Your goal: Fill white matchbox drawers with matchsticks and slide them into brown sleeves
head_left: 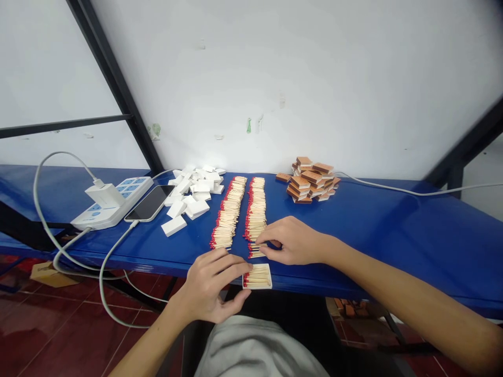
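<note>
Head camera: at the front edge of a blue table [377, 230], my left hand [215, 285] pinches a white matchbox tray [271, 277] by its left end, thumb below and fingertips above, covering its upper left corner. Red-tipped matches [260, 277] lie inside, some heads hidden by my finger; whether the tray rests on the table or is held clear, I cannot tell. My right hand [291, 242] bends over the lower end of the right-hand match row [257, 207], thumb and forefinger drawn close together; whether a match sits between them is too small to make out. A second match row [230, 212] runs alongside, its near end partly behind my left hand. Beyond stand heaped white trays [196, 186] and brown-sided matchbox sleeves [312, 180], the lower pieces buried. Both my forearms are cut off by the frame.
</note>
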